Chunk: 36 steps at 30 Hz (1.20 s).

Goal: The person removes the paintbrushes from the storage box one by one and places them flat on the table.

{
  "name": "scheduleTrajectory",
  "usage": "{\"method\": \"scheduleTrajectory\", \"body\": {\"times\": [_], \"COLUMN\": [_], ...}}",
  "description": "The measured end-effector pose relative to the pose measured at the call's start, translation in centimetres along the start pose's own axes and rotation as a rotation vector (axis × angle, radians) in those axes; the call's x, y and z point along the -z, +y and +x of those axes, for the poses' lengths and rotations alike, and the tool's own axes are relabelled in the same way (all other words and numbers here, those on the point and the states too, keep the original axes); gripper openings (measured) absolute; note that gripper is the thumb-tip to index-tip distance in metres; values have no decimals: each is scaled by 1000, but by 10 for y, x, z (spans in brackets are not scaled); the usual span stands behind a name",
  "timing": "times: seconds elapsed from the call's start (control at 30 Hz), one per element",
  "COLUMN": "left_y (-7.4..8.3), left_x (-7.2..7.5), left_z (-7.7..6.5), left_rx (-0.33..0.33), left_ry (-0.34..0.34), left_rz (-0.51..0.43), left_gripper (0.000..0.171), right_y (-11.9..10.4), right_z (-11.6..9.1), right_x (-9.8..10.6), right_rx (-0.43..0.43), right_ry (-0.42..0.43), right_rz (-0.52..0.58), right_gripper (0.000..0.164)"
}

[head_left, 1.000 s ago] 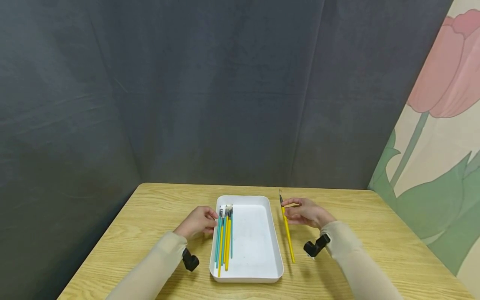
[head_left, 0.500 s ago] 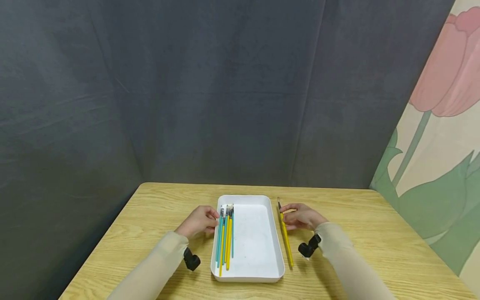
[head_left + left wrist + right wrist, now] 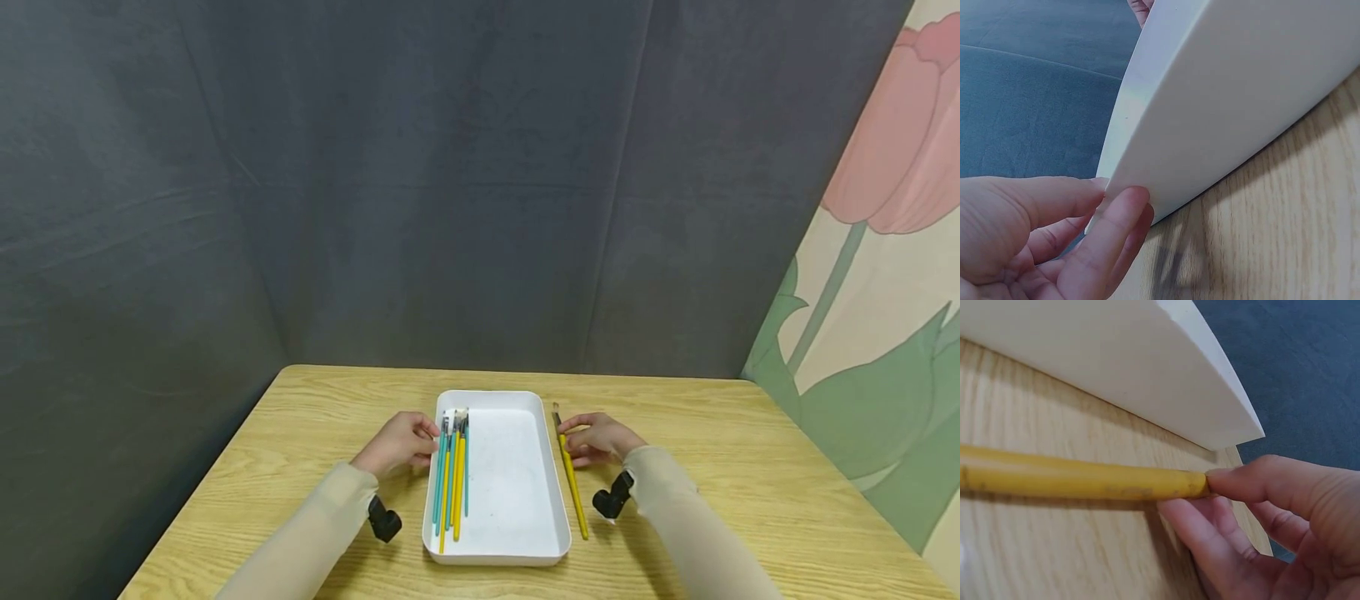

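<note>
A white rectangular tray (image 3: 510, 492) sits on the wooden table, with several teal and yellow paintbrushes (image 3: 457, 487) lying lengthwise along its left side. My left hand (image 3: 399, 442) pinches the tray's left rim between thumb and fingers; the left wrist view shows the tray's outer wall (image 3: 1229, 94) beside the fingertips. Just outside the tray's right side, my right hand (image 3: 600, 439) holds a thick yellow paintbrush (image 3: 572, 490) near its dark ferrule, bristles pointing away. In the right wrist view the yellow handle (image 3: 1085, 478) runs close over the table, roughly alongside the tray wall.
The wooden table (image 3: 720, 467) extends to both sides of the tray. A dark grey curtain (image 3: 450, 208) hangs behind its far edge. To the right is a wall painted with a pink tulip (image 3: 885, 150).
My right hand has moved left and slightly nearer with the yellow paintbrush, bringing it down beside the tray. The left hand stays on the tray's rim.
</note>
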<state>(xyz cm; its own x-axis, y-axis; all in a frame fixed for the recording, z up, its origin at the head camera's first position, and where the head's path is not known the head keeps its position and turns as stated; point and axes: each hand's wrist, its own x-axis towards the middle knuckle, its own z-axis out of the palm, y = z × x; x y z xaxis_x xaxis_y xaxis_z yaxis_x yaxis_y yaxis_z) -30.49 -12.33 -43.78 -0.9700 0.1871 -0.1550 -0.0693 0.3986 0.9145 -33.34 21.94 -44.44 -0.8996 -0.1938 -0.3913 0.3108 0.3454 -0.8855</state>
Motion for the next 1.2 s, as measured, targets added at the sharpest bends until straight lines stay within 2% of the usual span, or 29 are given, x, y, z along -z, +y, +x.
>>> {"method": "scheduleTrajectory", "body": {"times": [0.23, 0.5, 0.73, 1.2], "left_y": [2, 2, 3, 2], "left_x": [0, -1, -1, -1], "left_z": [-1, -1, -2, -2], "left_rx": [13, 14, 18, 12], "left_ry": [7, 4, 3, 7], "left_rz": [9, 11, 13, 19], "left_gripper": [16, 16, 17, 17], "right_y": [-3, -5, -3, -3], "right_z": [-4, -5, -3, -4], "right_x": [-7, -11, -14, -16], "right_rx": [32, 17, 9, -3], "right_ry": [21, 52, 102, 114], "right_rz": [-64, -98, -90, -122], "right_gripper": [35, 34, 32, 33]}}
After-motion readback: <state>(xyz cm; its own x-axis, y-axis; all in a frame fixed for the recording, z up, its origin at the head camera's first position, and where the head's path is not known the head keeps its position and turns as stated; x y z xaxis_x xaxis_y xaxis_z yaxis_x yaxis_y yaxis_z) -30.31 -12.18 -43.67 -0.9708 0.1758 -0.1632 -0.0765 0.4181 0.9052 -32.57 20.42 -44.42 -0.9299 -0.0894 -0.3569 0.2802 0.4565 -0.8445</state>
